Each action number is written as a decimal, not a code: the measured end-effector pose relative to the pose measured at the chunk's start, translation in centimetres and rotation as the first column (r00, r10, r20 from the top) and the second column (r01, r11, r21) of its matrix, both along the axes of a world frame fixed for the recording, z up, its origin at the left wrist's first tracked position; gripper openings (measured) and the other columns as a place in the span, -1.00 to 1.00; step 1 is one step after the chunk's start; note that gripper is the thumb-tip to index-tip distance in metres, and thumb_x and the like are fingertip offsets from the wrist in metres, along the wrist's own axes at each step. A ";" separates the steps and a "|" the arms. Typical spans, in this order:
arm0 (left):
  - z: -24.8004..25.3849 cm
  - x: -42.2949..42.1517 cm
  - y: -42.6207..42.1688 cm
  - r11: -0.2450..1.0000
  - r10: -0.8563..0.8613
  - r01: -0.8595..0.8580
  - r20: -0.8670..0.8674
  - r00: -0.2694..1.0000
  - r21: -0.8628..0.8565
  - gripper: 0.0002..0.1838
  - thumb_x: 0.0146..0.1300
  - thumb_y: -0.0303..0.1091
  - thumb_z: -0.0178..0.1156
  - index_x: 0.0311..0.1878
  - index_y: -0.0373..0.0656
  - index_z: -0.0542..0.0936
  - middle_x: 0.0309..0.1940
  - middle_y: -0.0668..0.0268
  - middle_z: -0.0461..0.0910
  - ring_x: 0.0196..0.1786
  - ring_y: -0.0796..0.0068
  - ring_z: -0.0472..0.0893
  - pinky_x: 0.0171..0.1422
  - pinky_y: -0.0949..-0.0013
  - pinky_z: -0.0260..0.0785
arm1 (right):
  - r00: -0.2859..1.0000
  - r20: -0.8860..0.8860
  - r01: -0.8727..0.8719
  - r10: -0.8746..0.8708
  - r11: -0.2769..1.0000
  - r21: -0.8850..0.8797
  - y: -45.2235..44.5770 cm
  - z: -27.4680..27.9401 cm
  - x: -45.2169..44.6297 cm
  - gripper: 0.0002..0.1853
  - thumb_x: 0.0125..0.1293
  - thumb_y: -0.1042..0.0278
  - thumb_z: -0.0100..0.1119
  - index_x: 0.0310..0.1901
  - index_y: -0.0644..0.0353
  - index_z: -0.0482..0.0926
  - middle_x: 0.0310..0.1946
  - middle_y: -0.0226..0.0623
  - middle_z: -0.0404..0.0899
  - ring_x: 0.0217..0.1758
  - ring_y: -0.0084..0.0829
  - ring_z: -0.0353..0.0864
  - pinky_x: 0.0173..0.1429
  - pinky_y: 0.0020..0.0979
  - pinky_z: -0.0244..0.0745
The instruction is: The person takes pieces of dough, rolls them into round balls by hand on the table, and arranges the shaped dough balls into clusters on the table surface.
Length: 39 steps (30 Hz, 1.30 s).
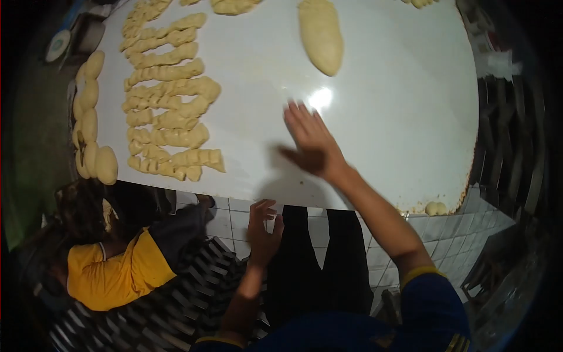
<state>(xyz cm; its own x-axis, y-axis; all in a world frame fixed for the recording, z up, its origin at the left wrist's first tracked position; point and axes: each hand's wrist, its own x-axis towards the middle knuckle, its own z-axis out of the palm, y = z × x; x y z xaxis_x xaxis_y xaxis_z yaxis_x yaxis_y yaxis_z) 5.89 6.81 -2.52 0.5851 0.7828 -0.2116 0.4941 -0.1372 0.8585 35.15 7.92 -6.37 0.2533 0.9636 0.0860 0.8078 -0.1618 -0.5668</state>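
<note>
My right hand (pixel 314 141) is stretched out over the white table (pixel 387 117), palm down, fingers extended and thumb apart, with nothing in it. Whether its palm touches the surface I cannot tell. Beyond its fingertips lies a long, flattened piece of dough (pixel 321 38). My left hand (pixel 264 232) hangs just off the table's near edge, its fingers loosely curved and apart, holding nothing visible. To the left, several twisted strips of dough (pixel 167 71) lie in a column of rows.
Smooth oval dough pieces (pixel 89 126) line the table's left edge. Two small dough lumps (pixel 436 208) sit at the near right corner. More dough (pixel 234 6) is cut off at the top. A person in a yellow shirt (pixel 120 273) is low down at the left.
</note>
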 end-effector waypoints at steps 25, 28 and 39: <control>5.5 8.9 8.9 0.601 0.463 0.247 0.583 0.668 -0.760 -0.07 0.87 0.34 -0.23 0.97 -0.12 -0.03 0.93 0.11 0.12 0.94 0.09 0.13 0.99 -0.08 -0.08 | 0.858 -0.457 -0.193 0.234 0.972 0.137 2.5 7.8 -9.1 0.17 0.48 0.06 0.52 0.90 0.34 0.02 0.94 0.30 -0.09 1.02 0.34 -0.27 0.99 0.29 -0.30; 6.6 7.2 7.2 0.151 0.505 0.341 0.369 0.780 -0.928 -0.06 0.88 0.34 -0.29 1.00 -0.03 -0.23 1.02 0.20 -0.15 1.02 0.18 -0.19 1.05 0.03 -0.31 | 0.858 -0.510 0.108 -0.058 0.992 0.069 1.6 8.2 -8.6 0.18 0.58 -0.34 0.31 0.88 0.39 0.03 0.87 0.45 -0.01 0.98 0.46 -0.20 0.98 0.34 -0.27; 5.5 9.4 3.6 0.197 0.638 0.540 0.525 0.562 -0.818 -0.13 0.92 0.26 -0.27 0.99 -0.06 -0.13 1.01 0.17 -0.14 1.01 0.15 -0.10 1.04 -0.02 -0.23 | 0.919 -0.363 0.143 -0.154 0.988 -0.056 -2.7 10.5 -10.4 0.35 0.26 -0.27 0.61 0.90 0.25 0.07 0.94 0.19 -0.06 1.00 0.37 -0.18 0.96 0.38 -0.24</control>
